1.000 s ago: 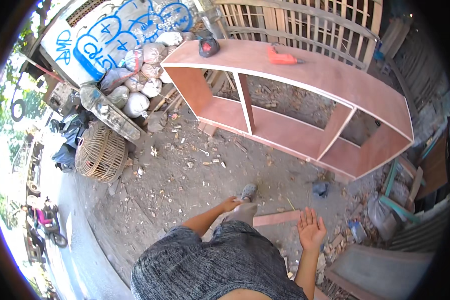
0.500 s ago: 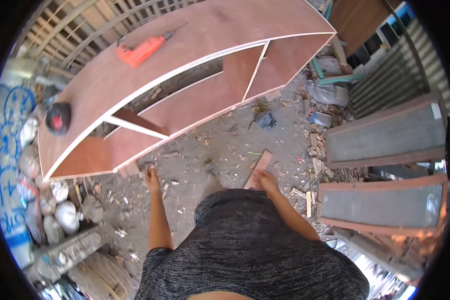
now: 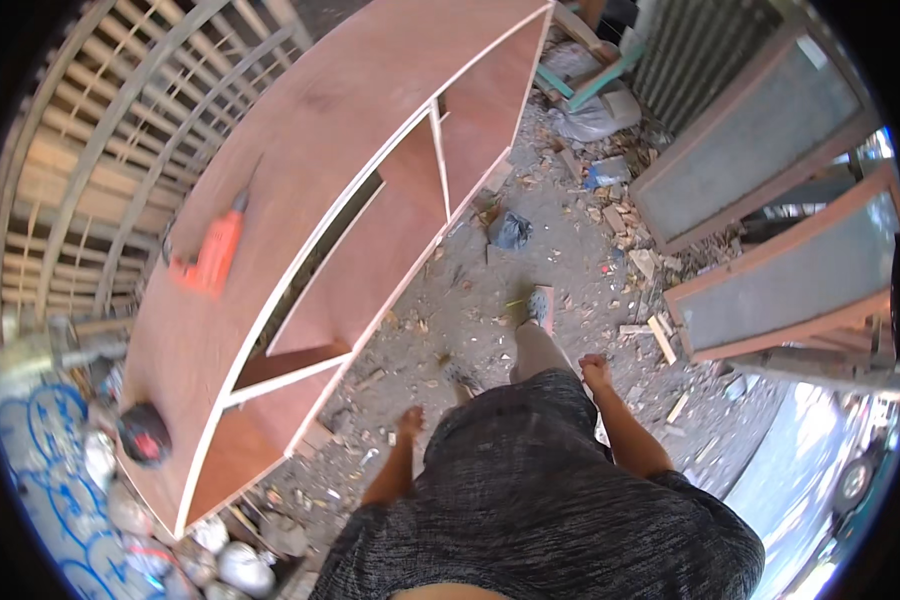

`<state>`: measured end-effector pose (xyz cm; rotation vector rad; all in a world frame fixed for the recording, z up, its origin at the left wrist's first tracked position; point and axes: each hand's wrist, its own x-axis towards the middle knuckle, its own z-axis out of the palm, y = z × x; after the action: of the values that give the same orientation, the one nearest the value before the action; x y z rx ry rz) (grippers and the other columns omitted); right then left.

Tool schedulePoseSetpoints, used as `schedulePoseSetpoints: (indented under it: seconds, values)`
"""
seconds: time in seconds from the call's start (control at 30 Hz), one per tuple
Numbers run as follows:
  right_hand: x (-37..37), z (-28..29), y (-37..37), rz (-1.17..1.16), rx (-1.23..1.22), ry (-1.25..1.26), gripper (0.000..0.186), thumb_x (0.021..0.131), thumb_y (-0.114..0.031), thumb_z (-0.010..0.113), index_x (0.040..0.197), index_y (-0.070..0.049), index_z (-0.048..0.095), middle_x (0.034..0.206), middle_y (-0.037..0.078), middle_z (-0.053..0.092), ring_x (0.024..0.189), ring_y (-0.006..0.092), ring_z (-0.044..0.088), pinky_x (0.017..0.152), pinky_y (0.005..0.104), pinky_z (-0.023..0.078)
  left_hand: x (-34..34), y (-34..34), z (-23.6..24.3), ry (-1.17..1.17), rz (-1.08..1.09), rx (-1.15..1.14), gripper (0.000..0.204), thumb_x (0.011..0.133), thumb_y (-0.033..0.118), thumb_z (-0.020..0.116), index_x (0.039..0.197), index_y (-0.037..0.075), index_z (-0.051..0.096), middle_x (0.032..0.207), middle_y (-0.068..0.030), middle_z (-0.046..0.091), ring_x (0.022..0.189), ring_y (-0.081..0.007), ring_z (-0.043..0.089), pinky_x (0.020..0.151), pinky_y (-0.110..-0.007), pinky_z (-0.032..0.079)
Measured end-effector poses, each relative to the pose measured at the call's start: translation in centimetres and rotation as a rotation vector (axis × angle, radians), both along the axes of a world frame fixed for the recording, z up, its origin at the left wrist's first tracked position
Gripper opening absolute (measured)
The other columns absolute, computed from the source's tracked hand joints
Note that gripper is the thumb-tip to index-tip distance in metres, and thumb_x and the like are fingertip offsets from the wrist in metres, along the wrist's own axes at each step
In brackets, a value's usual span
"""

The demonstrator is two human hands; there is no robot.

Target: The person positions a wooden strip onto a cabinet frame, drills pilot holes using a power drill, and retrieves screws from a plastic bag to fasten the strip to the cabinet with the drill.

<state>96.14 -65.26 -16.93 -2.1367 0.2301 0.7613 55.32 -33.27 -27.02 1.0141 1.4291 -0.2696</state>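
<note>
My left hand [image 3: 410, 420] hangs low beside my body, near the cabinet's lower front edge and apart from it. It is small and smeared, so its fingers do not show clearly. On the other side, my right hand [image 3: 596, 372] is held out over the littered ground with its fingers curled in, and nothing shows in it. A large reddish plywood cabinet [image 3: 305, 150] with white-edged openings lies to my left. On its top are a red-orange power drill [image 3: 212, 255] and a round black object [image 3: 144, 434] with a red middle. My right foot covers part of a reddish board [image 3: 547, 320].
Two framed glass panels [image 3: 760, 140] [image 3: 795, 275] lean at the right. A dark plastic bag [image 3: 510, 231] and wood scraps [image 3: 660, 340] litter the dirt floor. Filled sacks [image 3: 242, 568] lie at lower left, a slatted bamboo wall [image 3: 90, 150] stands at upper left.
My view and body have turned right, so the cabinet now slants steeply on the left. My right hand has moved away from the board on the ground, and my right foot has come forward onto it.
</note>
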Motion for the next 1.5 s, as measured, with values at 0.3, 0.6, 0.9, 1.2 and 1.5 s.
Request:
schedulePoseSetpoints:
  seconds: [0.3,0.6,0.9,1.2,1.5]
  values:
    - [15.2,-19.0,13.9,0.132,-0.220,-0.156,0.045,0.082,-0.031,0.072,0.116,-0.004,0.061,0.107,0.018,0.069,0.101,0.0332,0.066,0.088,0.0408,0.052,2.9,-1.2,10.4,0.080,0.382,0.077,0.044,0.093,0.027,0.063,0.132,0.008,0.054,0.108,-0.0062,0.064,0.096,-0.0171,0.063,0.076,-0.033,0.052]
    - [38.3,-49.8,31.3,0.464,-0.310,-0.214,0.055,0.082,-0.028,0.067,0.136,-0.025,0.057,0.157,0.024,0.026,0.140,0.0450,0.033,0.113,0.0454,0.036,8.6,-5.6,8.2,0.500,0.387,-0.112,0.064,0.093,0.045,0.063,0.144,0.010,0.043,0.130,-0.0099,0.058,0.123,-0.0257,0.055,0.098,-0.041,0.049]
    - [39.4,-52.1,35.1,0.390,-0.167,-0.166,0.057,0.080,-0.006,0.058,0.136,-0.003,0.052,0.150,0.018,0.041,0.137,0.0319,0.042,0.112,0.0419,0.038,13.9,-0.2,9.3,0.356,0.224,-0.158,0.071,0.090,0.057,0.063,0.146,0.017,0.042,0.137,-0.0089,0.054,0.130,-0.0222,0.049,0.098,-0.041,0.050]
    - [40.8,-19.8,30.6,0.521,0.376,-0.384,0.039,0.085,0.002,0.058,0.123,-0.005,0.063,0.126,0.019,0.062,0.116,0.0349,0.061,0.100,0.0380,0.048,23.3,3.9,13.0,0.115,0.025,0.178,0.054,0.099,0.036,0.059,0.139,0.002,0.048,0.119,-0.0089,0.065,0.104,-0.0148,0.062,0.084,-0.028,0.051]
    - [26.6,23.6,33.0,0.797,0.579,-0.430,0.031,0.091,-0.005,0.062,0.122,-0.003,0.064,0.120,0.014,0.063,0.105,0.0215,0.063,0.088,0.0307,0.049,25.3,7.7,20.5,-0.350,-0.173,0.346,0.057,0.096,0.030,0.066,0.143,0.004,0.045,0.138,-0.0134,0.054,0.125,-0.0244,0.053,0.103,-0.037,0.044]
